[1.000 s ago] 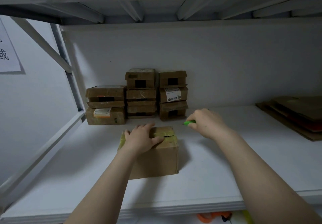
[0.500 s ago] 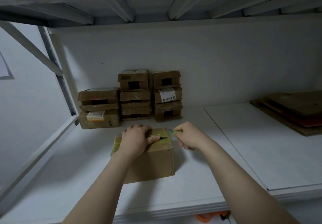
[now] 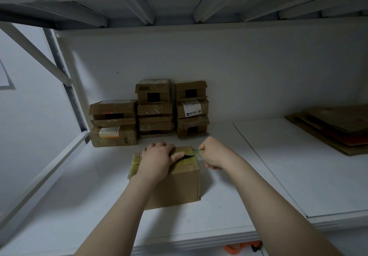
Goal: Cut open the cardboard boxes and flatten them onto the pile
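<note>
A brown cardboard box (image 3: 177,186) with yellowish tape over its top stands on the white shelf (image 3: 229,206) in front of me. My left hand (image 3: 157,158) lies flat on the box's top, fingers spread, thumb beside a dark slit in the tape. My right hand (image 3: 214,153) grips a green cutter (image 3: 199,152) at the box's top right edge; only the cutter's green tip shows. A pile of flattened cardboard (image 3: 334,128) lies at the far right of the shelf.
Several closed cardboard boxes (image 3: 151,114) are stacked against the back wall behind the box. A shelf post and slanted brace (image 3: 59,72) stand at the left. The upper shelf (image 3: 179,6) hangs low overhead. Something orange (image 3: 237,248) shows below the shelf's front edge.
My right hand has come in from behind the box to its top right edge with the cutter. The left hand stays pressed on the top. The view has shifted slightly.
</note>
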